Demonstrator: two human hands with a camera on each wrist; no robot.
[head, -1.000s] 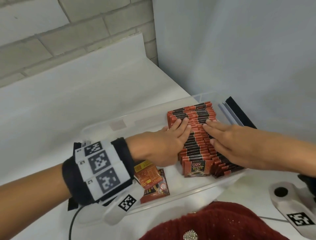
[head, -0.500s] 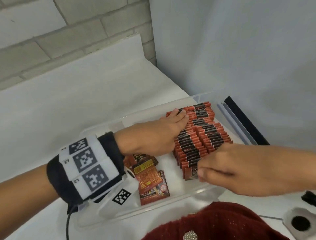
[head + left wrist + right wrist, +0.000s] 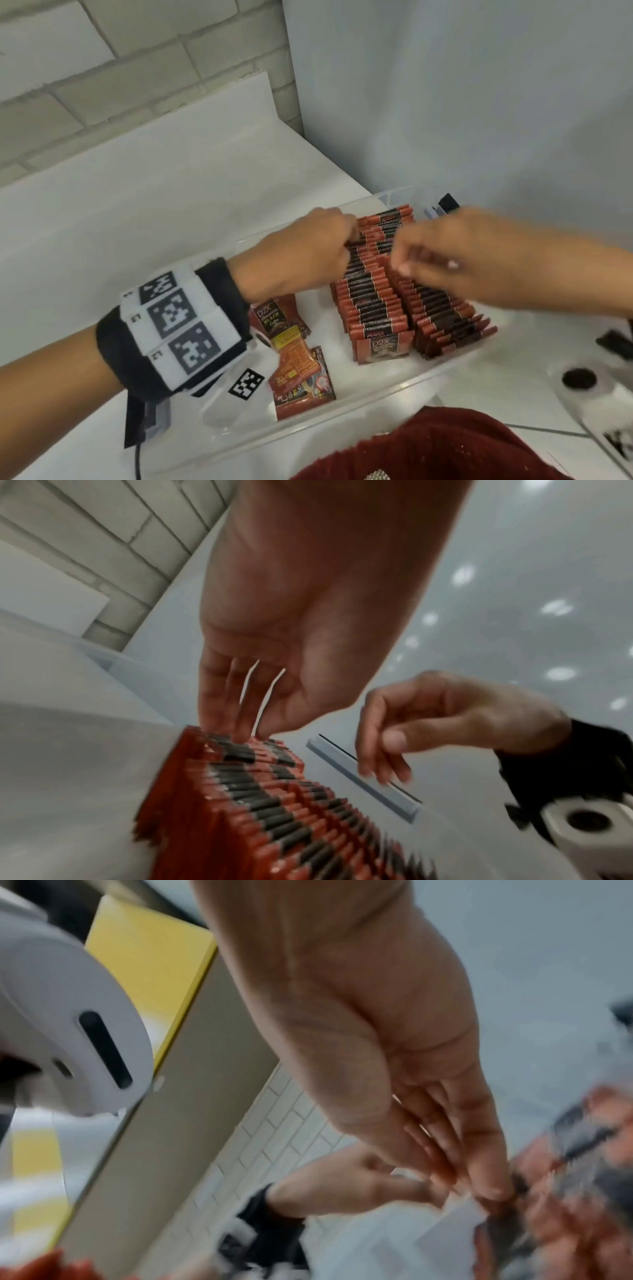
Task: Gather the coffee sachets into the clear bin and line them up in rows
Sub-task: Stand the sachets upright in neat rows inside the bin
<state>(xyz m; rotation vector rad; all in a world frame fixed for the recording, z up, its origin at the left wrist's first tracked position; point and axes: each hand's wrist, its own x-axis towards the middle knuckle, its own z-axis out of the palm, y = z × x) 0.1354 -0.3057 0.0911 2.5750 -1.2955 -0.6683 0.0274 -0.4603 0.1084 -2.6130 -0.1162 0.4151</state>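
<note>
A clear bin [image 3: 394,390] on the white table holds two rows of red and black coffee sachets [image 3: 373,308] standing on edge. A few loose sachets [image 3: 298,366] lie flat in its left part. My left hand [image 3: 352,240] reaches down onto the far end of the left row, and its straight fingertips [image 3: 236,734] touch the sachet tops [image 3: 274,804]. Over the right row hovers my right hand [image 3: 400,263], blurred. In the left wrist view the right hand [image 3: 383,772] has loosely bent fingers with nothing in them. In the right wrist view its fingertips [image 3: 479,1185] are close to the sachets.
A grey and black strip [image 3: 445,204] lies beyond the bin's far right corner against the grey wall. A white wrist device [image 3: 582,380] sits at the right edge. A red garment [image 3: 428,445] fills the bottom. Behind the table a white board [image 3: 137,154] leans on a brick wall.
A second ago both hands lay flat on the rows. The right hand dropped to the near end, then moved back over the far part. The left hand's fingers now point down on the tops.
</note>
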